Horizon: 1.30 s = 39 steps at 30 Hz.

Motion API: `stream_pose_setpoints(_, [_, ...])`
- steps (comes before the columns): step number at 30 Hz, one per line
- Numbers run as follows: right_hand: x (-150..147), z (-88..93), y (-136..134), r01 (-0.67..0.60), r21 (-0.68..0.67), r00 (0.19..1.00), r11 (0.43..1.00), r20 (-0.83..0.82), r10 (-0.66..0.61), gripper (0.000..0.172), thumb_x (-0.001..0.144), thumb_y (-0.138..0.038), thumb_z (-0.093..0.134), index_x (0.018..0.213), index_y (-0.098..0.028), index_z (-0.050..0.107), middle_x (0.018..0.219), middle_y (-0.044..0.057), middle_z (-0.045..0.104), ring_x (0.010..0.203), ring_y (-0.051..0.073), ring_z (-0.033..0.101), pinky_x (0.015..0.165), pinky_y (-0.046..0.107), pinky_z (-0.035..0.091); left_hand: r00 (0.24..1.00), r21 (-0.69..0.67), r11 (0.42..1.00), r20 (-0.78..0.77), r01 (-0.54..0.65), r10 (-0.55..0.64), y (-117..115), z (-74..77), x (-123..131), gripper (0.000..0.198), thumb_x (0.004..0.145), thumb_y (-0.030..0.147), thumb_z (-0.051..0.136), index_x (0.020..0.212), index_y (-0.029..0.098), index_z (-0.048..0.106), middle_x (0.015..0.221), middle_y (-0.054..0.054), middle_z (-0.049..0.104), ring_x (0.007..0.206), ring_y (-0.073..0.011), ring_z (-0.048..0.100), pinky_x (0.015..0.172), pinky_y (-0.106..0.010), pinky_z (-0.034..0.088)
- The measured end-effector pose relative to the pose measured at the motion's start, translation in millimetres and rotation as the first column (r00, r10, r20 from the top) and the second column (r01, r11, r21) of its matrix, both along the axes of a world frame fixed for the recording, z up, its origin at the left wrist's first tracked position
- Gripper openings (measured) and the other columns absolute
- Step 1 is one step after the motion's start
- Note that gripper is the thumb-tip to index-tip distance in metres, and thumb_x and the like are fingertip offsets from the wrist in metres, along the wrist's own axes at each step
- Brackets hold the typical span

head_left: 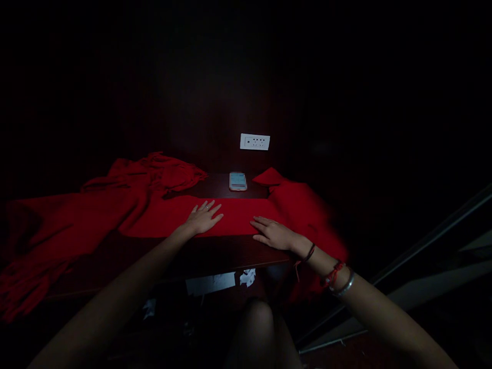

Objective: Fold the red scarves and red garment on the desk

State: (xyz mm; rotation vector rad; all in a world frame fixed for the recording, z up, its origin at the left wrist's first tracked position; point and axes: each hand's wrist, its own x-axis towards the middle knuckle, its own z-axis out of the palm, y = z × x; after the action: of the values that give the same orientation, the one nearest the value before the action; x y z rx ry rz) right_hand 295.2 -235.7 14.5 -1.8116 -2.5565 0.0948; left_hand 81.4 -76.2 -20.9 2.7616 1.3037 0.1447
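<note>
From here I see the long red fringed cloth (240,212) lying across the dark wooden tabletop (226,251); left hand (203,219) and right hand (273,234) rest there, each grip spread, pinching nothing. Light, even outward strokes should flatten it best.

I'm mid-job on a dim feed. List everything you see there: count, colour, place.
Red cloth: one or more pieces, red, across the table and bunched at both sides
Table: 1, dark reddish-brown, under the cloth
Phone: 1, bluish screen, on the table behind the cloth
Wall socket: 1, white, above the phone
White scraps: at least 2, below the table's front edge, unclear what
Slanted strip: at least 1, grey, right side
Ring: 1, silvery, left hand
Cord bands: 2, dark and red, right wrist and forearm
Bangle: 1, silvery, right forearm
Knee: at least 1, bare, bottom middle
Left hand: 1, bare, palm down on the cloth
Right hand: 1, bare, at the cloth's front edge
</note>
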Motion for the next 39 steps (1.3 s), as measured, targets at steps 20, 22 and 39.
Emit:
stream_pose_setpoints(20, [-39.2, 12.2, 11.1, -0.242, 0.222, 0.932, 0.945, 0.325, 0.163, 0.028, 0.085, -0.019, 0.027, 0.096, -0.013, 0.052, 0.086, 0.010, 0.058, 0.081, 0.015, 0.051, 0.069, 0.027, 0.036, 0.956, -0.010, 0.958, 0.065, 0.287, -0.286, 55.9, 40.7, -4.7, 0.041, 0.075, 0.038, 0.038, 0.105, 0.014, 0.052, 0.115, -0.009, 0.049, 0.107, -0.0198, 0.039, 0.091, -0.028, 0.026])
stream_pose_setpoints(22, [-44.9, 9.0, 13.1, -0.196, 0.251, 0.945, 0.948, 0.307, 0.114, 0.026, 0.085, -0.021, 0.029, 0.094, -0.013, 0.052, 0.086, 0.009, 0.057, 0.079, 0.015, 0.051, 0.068, 0.027, 0.035, 0.968, -0.065, 0.968, 0.094, 0.241, -0.235, 67.0, 37.8, -1.7, 0.038, 0.072, 0.038, 0.041, 0.097, 0.014, 0.056, 0.104, -0.010, 0.055, 0.097, -0.0203, 0.046, 0.084, -0.027, 0.031])
stream_pose_setpoints(39, [-80.8, 18.2, 21.8, 0.018, 0.246, 0.979, 0.969, 0.194, -0.068, 0.028, 0.083, -0.021, 0.028, 0.104, -0.019, 0.046, 0.092, 0.009, 0.054, 0.079, 0.017, 0.053, 0.065, 0.026, 0.039, 0.933, -0.389, 0.892, 0.350, 0.232, -0.090, 92.2, 49.0, 6.4, 0.033, 0.059, 0.023, 0.051, 0.090, 0.016, 0.055, 0.070, 0.001, 0.057, 0.058, -0.0099, 0.047, 0.051, -0.018, 0.034])
